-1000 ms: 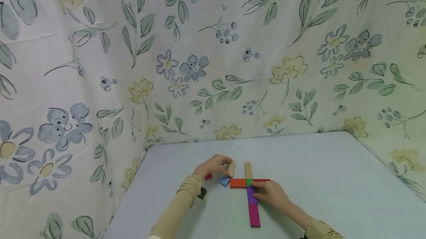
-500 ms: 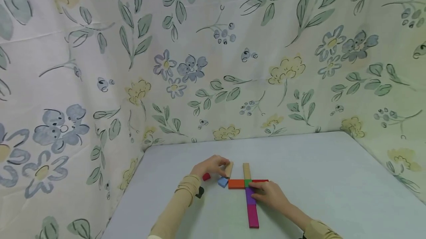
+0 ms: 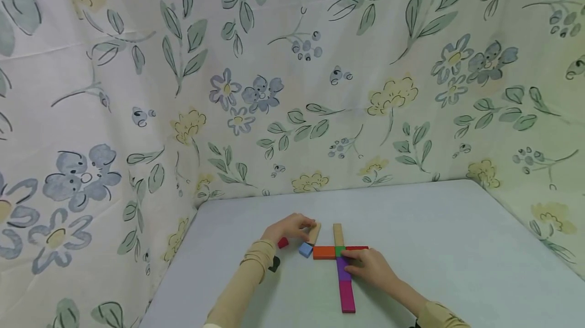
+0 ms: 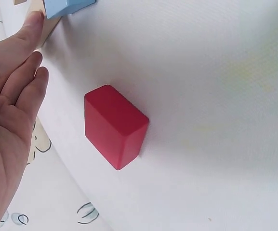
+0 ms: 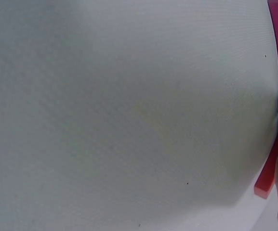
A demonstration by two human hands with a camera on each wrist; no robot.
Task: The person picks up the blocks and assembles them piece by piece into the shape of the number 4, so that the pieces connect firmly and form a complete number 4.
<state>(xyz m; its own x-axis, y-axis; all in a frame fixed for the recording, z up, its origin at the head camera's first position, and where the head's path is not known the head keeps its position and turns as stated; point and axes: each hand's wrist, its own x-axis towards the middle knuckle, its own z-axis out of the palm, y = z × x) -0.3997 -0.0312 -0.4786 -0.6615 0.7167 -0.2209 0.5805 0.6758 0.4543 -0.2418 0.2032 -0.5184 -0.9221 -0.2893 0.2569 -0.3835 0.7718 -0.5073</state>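
Observation:
In the head view my left hand (image 3: 288,227) pinches a plain wooden block (image 3: 315,233) just behind the left end of an orange block (image 3: 324,253). The left wrist view shows the thumb against that block's side. A blue block (image 3: 305,250) lies beside it, and a red block (image 3: 283,242) sits close under the left wrist. My right hand (image 3: 372,268) rests over the cross of blocks. Its index fingertip touches the small green block (image 3: 339,251) in the middle, and its thumb lies at the purple block (image 3: 344,269). A thin red block (image 3: 357,248) is partly covered by that hand.
A magenta block (image 3: 347,296) forms the near end of the cross, and another wooden block (image 3: 338,234) the far end. A small black piece (image 3: 274,264) lies by the left forearm. The white table (image 3: 457,236) ends at a flowered curtain (image 3: 283,74) behind and at the sides.
The wooden block in my left hand has tilted and come down closer to the orange block's left end. My right hand has kept its place. The head view has shifted slightly.

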